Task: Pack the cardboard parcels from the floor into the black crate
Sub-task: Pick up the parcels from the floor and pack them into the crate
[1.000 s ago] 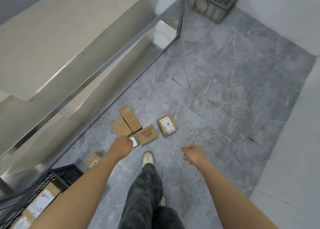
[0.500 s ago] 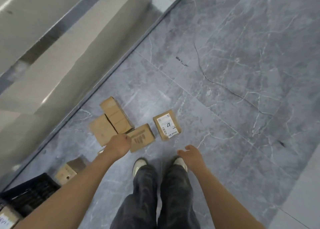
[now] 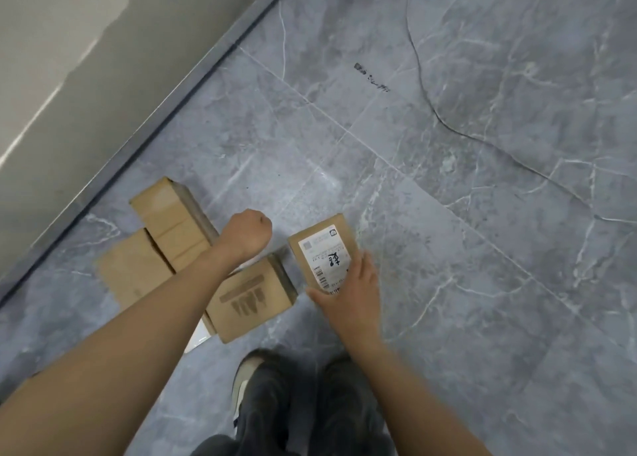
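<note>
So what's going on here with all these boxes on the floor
A person is bending over a cluster of cardboard parcels on the grey tiled floor. Their right hand is spread on the near end of the parcel with the white label, fingers around its edges, though it doesn't look lifted yet. The left hand is a closed fist above the other parcels, holding nothing visible. The black crate isn't in view.

Four cardboard parcels (image 3: pixel 324 254) (image 3: pixel 251 299) (image 3: pixel 170 221) (image 3: pixel 134 271), two hands (image 3: pixel 246 231) (image 3: pixel 348 288), two shoes (image 3: pixel 253 376) (image 3: pixel 339 369)

left hand (image 3: pixel 249 232): fisted | right hand (image 3: pixel 348 288): fingers spread, reaching down
</note>
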